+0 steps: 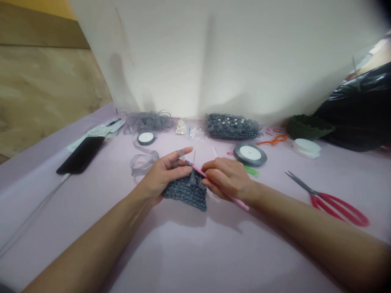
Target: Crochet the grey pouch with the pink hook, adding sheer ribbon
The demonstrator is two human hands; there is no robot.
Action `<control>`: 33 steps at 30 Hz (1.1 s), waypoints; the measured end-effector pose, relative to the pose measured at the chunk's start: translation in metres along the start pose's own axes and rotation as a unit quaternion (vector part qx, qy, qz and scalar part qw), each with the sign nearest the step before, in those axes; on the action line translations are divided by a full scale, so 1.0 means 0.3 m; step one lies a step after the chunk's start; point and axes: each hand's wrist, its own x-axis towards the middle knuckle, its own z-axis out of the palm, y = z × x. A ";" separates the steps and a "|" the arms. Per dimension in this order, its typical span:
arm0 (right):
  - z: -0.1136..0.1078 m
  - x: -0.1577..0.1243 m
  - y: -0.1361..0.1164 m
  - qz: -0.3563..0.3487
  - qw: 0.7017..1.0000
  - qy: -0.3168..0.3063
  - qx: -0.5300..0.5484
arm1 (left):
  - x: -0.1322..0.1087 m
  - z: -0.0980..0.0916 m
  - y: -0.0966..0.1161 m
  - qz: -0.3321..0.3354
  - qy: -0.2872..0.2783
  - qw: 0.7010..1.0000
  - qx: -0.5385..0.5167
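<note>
My left hand (163,173) grips a piece of grey-blue crochet (187,193) by its upper left edge, the fabric hanging down over the table. Grey sheer ribbon (145,160) runs round the left fingers from loose loops on the table. Closed round a pink crochet hook (240,202) is my right hand (227,177), the handle sticking out below the palm. The hook's tip meets the top edge of the crochet near my left thumb; whether it sits inside a stitch I cannot tell.
Red-handled scissors (324,197) lie at right, near ribbon spools (250,154) and white spools (306,147). Along the back are a beaded crochet piece (233,126), pearl beads (181,127), heaped ribbon (149,121) and a black bag (360,110). A phone (82,154) with its cable lies left.
</note>
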 end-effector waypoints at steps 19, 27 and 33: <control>-0.020 0.017 -0.010 -0.003 0.999 -0.047 -0.018 | -0.006 -0.051 0.055 -0.028 -0.008 0.995 0.094; -0.052 0.045 -0.043 0.247 0.917 -0.092 0.299 | -0.006 -0.060 0.070 -0.037 -0.015 0.994 0.105; -0.029 0.030 -0.059 0.151 0.962 -0.027 0.225 | -0.004 -0.067 0.063 -0.135 -0.068 0.988 0.037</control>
